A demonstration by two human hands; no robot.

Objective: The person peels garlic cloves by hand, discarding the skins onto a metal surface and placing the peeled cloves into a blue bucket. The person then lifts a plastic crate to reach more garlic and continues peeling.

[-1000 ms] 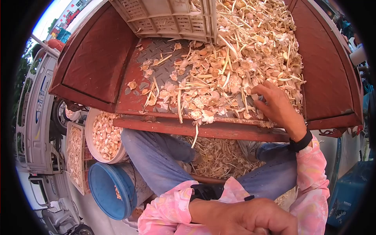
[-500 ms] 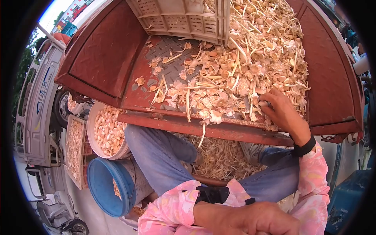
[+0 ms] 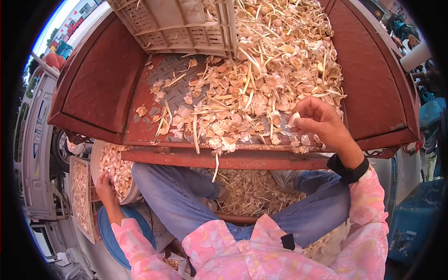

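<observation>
In my right hand [image 3: 322,123], thumb and fingers pinch a pale garlic clove [image 3: 294,119] just above the front of a heap of garlic skins and dry stalks [image 3: 280,70]. The heap lies on a red metal cart bed [image 3: 154,133]. At the lower left, my left hand [image 3: 108,191] is at the near rim of a white bucket [image 3: 96,156] full of peeled-off garlic cloves [image 3: 119,170]. Its fingers are drawn together, and anything between them is too small to make out. A blue bucket [image 3: 106,228] stands under my left forearm.
A pale plastic crate [image 3: 177,35] rests tilted on the cart bed. Beside the white bucket is a shallow crate of garlic bits [image 3: 80,196]. More husks [image 3: 247,191] lie between my legs. A grey vehicle [image 3: 39,140] stands at the left.
My left hand has gone from in front of my body to the white bucket. My right hand has lifted slightly from the heap, with a clove now showing. The view has shifted.
</observation>
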